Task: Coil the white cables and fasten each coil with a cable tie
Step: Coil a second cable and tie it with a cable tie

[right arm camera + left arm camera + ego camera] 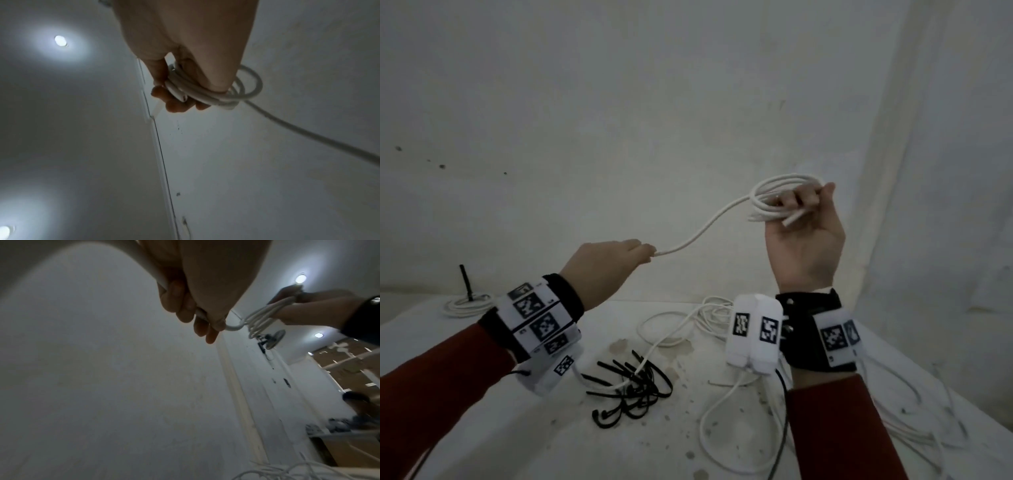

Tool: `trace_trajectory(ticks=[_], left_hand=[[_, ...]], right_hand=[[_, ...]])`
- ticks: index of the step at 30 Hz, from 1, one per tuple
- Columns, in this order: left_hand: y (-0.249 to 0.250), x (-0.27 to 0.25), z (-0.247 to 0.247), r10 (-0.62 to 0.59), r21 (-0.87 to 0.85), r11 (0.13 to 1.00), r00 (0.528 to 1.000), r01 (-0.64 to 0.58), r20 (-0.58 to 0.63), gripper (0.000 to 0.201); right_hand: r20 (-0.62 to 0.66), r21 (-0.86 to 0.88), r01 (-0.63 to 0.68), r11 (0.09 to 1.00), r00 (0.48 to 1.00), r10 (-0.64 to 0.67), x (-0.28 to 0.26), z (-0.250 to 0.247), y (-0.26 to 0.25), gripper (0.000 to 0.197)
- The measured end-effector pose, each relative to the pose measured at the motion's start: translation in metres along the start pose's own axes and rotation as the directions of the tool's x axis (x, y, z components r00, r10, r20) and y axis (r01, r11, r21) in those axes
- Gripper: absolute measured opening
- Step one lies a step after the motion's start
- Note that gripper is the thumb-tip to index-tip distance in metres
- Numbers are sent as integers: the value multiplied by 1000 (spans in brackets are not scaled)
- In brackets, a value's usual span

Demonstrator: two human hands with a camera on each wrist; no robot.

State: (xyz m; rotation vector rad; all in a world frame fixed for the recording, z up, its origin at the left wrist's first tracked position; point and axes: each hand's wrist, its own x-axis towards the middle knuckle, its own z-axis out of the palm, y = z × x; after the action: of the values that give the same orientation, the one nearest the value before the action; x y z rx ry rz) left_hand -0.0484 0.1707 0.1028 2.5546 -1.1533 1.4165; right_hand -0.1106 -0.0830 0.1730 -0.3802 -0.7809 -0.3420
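We note the right hand (804, 236) clamped around a coil (777, 197) of white cable. The left hand (606, 263) pinches its trailing strand (702, 233).

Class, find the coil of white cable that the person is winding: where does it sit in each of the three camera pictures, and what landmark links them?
Head: coil of white cable right of centre, gripped by the raised right hand.
Left wrist: upper right, coil hanging from that hand.
Right wrist: upper centre, coil round the fingers.
Shared landmark: the cable strand running to the left hand.
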Motion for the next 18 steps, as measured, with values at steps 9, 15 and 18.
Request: trace_trajectory(ticks=[9, 15, 18], left_hand=[[29, 21, -18, 313, 39, 949, 949, -312, -26, 30], [23, 29, -36, 314, 61, 949, 944, -309, -99, 26], [11, 32, -35, 224, 32, 975, 957, -222, -184, 27]], right_hand=[[143, -903, 165, 397, 986, -85, 24, -14, 50, 14], [134, -947, 254, -195, 868, 478, 9, -36, 45, 16], [26, -998, 58, -35, 809, 588, -1, -37, 34, 29]])
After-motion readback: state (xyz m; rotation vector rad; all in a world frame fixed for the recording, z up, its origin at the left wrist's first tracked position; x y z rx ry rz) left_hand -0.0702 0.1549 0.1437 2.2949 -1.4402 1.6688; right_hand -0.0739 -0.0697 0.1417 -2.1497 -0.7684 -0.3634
